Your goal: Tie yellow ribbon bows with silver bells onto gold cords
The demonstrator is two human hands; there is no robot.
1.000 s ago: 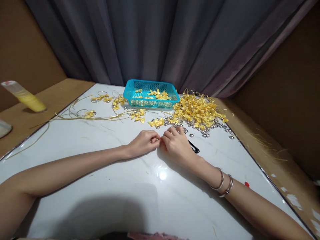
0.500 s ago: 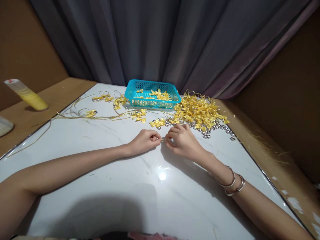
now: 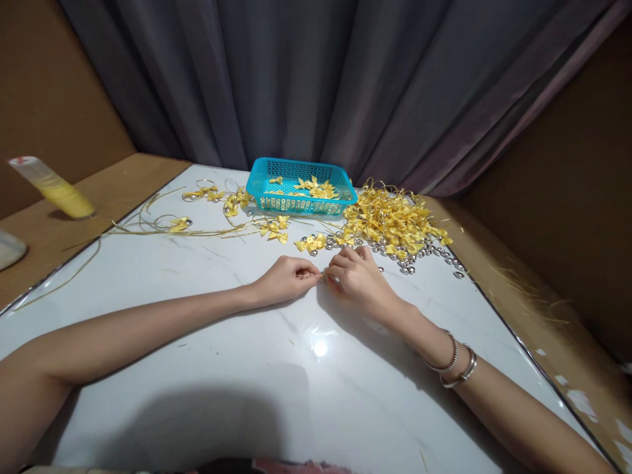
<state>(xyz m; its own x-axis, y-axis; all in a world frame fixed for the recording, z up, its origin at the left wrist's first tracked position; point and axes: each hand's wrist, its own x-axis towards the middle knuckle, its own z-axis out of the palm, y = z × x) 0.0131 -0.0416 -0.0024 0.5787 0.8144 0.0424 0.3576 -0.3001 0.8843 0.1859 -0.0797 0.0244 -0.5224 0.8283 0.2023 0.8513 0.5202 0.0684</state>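
Note:
Both hands rest on the white marble-look table (image 3: 207, 368), fingertips meeting at its middle. My left hand (image 3: 285, 279) is curled shut, pinching a small yellowish piece. My right hand (image 3: 356, 275) is also pinched closed, on the same tiny piece, where a small silver bit shows between the fingertips. Just beyond my hands lie a small yellow ribbon bow (image 3: 310, 243) and scattered silver beads (image 3: 409, 263). A heap of yellow ribbon bows (image 3: 392, 220) lies behind my right hand.
A turquoise plastic basket (image 3: 301, 185) with several yellow bows stands at the back. Loose bows on long strands (image 3: 207, 220) trail to the left. A yellow glue bottle (image 3: 52, 187) lies on the wooden ledge at left. Dark curtain hangs behind.
My right hand shifted slightly right, then closed back in on the left fingertips. The black pen-like object seen under my right hand a second ago no longer shows.

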